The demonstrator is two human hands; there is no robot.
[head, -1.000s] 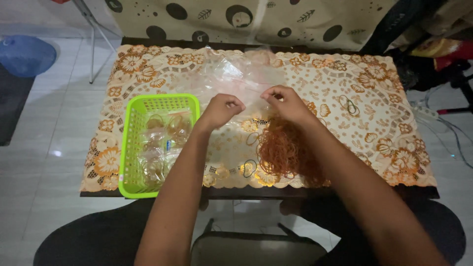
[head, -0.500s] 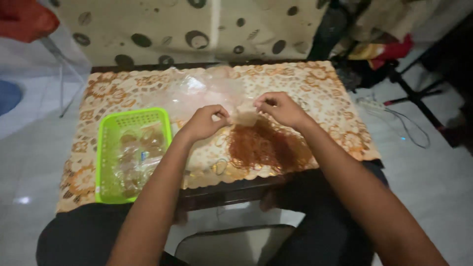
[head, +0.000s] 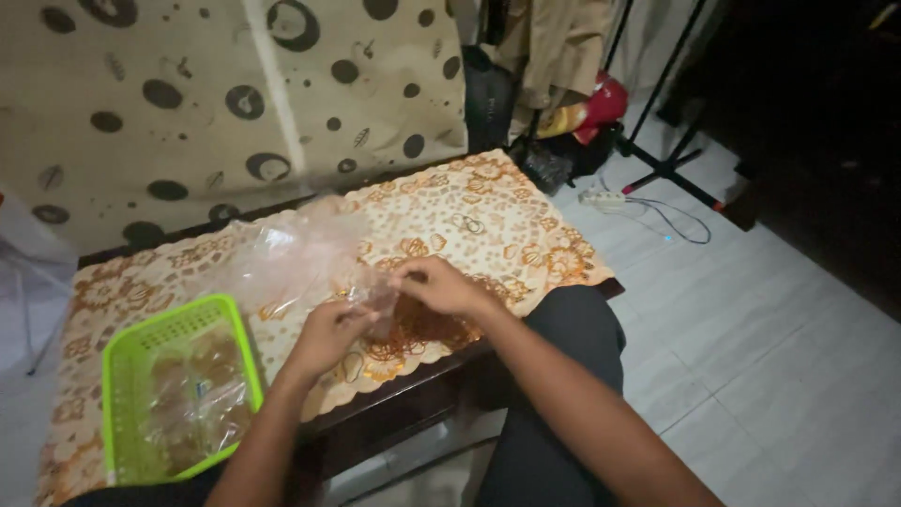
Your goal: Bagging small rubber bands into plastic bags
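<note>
Head view: at frame centre, your left hand (head: 328, 336) and right hand (head: 439, 286) both pinch a small clear bag (head: 380, 302) above the rubber bands (head: 413, 330); green basket (head: 122, 376) lower left.

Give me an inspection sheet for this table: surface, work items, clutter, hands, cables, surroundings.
Surface: low dark table under an orange floral cloth.
Work items: small clear plastic bag pinched between both hands; pile of brown rubber bands beneath them.
Clutter: heap of clear plastic bags; green basket holding filled clear bags; loose rubber bands at the far end.
Hands: left hand and right hand both grip the small bag.
Cables: white power strip with a cord on the floor.
Surroundings: spotted curtain, tiled floor, black stand legs.
</note>
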